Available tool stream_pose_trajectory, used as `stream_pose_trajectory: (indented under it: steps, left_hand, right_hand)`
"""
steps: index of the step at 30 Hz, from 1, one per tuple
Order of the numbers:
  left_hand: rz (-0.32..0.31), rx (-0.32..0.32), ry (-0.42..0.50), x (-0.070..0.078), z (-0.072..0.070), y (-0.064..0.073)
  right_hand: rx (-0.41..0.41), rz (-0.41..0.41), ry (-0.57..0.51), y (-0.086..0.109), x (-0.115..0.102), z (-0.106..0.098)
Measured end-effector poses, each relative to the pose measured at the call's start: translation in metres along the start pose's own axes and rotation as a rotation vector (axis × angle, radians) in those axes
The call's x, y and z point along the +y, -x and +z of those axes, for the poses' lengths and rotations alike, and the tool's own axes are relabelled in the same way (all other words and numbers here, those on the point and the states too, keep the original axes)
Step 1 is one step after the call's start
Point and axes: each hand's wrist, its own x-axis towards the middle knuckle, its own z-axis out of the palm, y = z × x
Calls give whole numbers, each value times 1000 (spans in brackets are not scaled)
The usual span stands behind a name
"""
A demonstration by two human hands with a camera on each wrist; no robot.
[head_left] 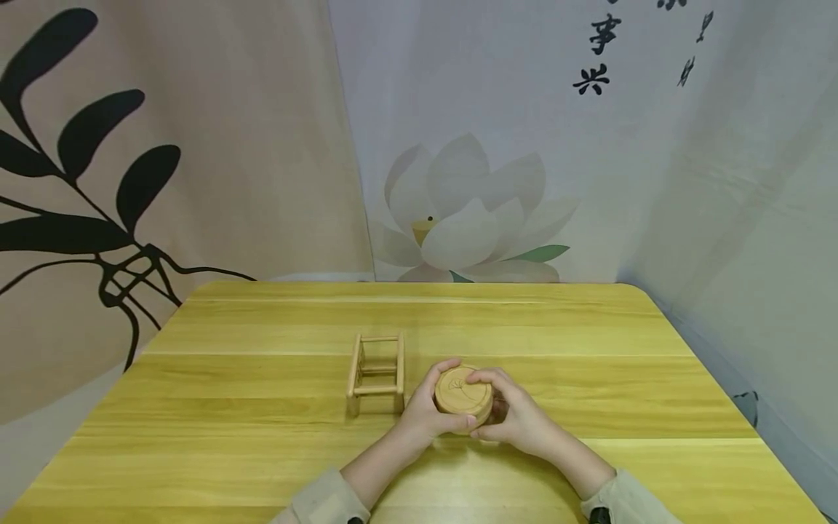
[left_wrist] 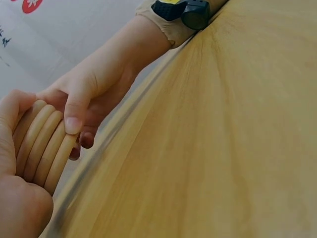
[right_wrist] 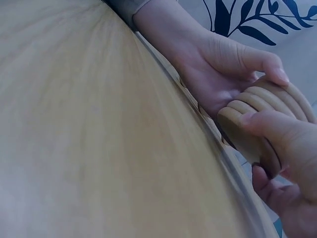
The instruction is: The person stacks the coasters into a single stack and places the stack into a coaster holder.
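Two hands around one stack of round wooden coasters (head_left: 460, 393), held above the counter (head_left: 262, 444).
The left hand (head_left: 424, 409) and right hand (head_left: 517, 413) are partly closed, fingers and thumbs gripping the stack's sides; at least four coasters show, the exact count unclear, the top one engraved with a line design. One wooden rod rack (head_left: 376, 389) stands just left. On the backdrop (head_left: 497, 87), 事 and 兴 are legible; other characters are cropped or skewed.

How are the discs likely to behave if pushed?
The discs look wooden and flat, so they are probably stiff. Seams between them suggest separate pieces that may slide apart. Stood on edge, their round rims would likely roll.
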Motion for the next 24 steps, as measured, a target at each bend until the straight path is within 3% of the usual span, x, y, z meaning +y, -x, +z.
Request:
stream_pose_trajectory:
  steps: [7,13,18,24]
  left_hand:
    - [-29,45,38,2,2,-1]
    - [-8,69,148,1,6,-5]
    - [16,74,264,0,11,-10]
    - [17,117,374,0,19,-16]
  right_hand:
    - [18,10,-32,2,-16,1]
    - [43,11,-87,4,-32,1]
    - [95,-48,-123,4,-25,1]
    - [196,-109,-91,2,-23,2]
